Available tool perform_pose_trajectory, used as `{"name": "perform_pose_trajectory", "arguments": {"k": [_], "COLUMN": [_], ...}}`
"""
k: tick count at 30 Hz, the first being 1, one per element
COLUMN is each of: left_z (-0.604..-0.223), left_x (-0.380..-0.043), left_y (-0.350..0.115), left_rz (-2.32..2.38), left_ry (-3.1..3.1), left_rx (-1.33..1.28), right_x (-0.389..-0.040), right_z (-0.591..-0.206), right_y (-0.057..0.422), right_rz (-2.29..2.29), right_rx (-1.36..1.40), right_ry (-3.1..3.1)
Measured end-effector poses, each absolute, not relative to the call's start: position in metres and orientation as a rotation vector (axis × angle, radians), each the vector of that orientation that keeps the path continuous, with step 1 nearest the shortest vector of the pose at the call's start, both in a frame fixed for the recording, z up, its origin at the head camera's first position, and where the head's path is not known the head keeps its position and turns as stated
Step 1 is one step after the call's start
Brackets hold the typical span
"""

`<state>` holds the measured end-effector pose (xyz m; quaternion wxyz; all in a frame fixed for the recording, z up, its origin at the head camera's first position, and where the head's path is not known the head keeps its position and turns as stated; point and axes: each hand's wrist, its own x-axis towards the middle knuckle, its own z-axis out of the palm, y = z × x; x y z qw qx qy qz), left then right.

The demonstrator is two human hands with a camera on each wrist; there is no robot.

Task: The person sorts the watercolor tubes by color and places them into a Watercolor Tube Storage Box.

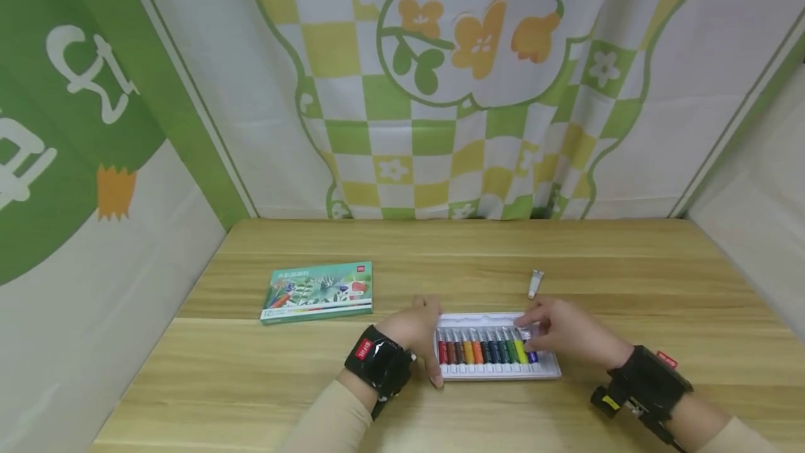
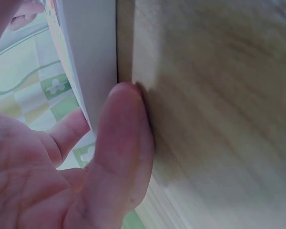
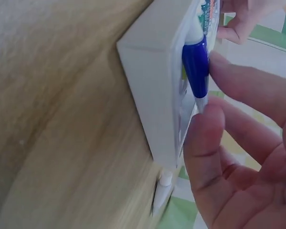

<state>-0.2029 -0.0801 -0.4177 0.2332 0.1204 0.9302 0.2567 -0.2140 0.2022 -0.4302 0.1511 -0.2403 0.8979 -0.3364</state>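
A white plastic tray [image 1: 548,368] holds a row of paint tubes [image 1: 486,351] in many colours, caps toward the near side. My left hand [image 1: 411,334] grips its left end, with the thumb [image 2: 124,119] against the tray's wall and another finger on the far side. At the right end, my right hand [image 1: 569,331] pinches the crimped tail of a dark blue paint tube [image 3: 197,67] between thumb and fingers. The tube's white cap end lies over the tray, beside a yellow tube [image 1: 520,351].
Behind the tray, toward the right, a small white tube [image 1: 535,284] lies on the wooden table [image 1: 251,383]. A flat green illustrated box [image 1: 317,292] lies to the left. A checked curtain [image 1: 434,145] hangs at the table's back edge, with fabric walls on both sides.
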Motion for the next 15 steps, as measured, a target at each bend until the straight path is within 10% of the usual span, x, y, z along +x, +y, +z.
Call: {"name": "perform_pose_trajectory", "arguments": {"k": [15], "left_z": [-0.418], "left_x": [-0.203], "left_y": [-0.08], "left_rz": [0.703], "left_ry": [2.551], "left_rx": [0.322], "right_x": [-0.199], "right_z": [-0.428], "right_y": [0.211], "right_rz": [-0.852], "right_rx": [-0.743], "right_ry": [2.692]}}
